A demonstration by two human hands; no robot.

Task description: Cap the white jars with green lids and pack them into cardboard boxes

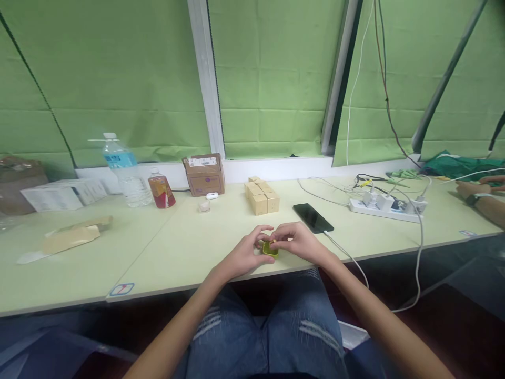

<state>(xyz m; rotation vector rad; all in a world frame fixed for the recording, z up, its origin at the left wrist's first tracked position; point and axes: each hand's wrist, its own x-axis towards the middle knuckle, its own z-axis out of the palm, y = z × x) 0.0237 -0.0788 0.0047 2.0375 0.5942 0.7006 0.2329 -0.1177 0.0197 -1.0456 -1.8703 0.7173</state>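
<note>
A small yellow-green open container (270, 252) is near the table's front edge. My left hand (249, 251) is curled round its left side, with the thumb at the near rim and the fingers at the far side. From the right, my right hand (296, 241) reaches over the container with thumb and forefinger pinched at its rim. A tiny yellowish bit shows at those fingertips, too small to name. A black phone (313, 217) lies just beyond my right hand, a white cable plugged into it. Farther back stands a cluster of pale wooden blocks (261, 196).
A white power strip (384, 209) with chargers and cables lies on the right. A cardboard box (204, 175), a red-labelled drink bottle (161, 189) and a large water bottle (126, 171) stand at the back left. Another person's hand and wrist (479, 197) rest at the far right.
</note>
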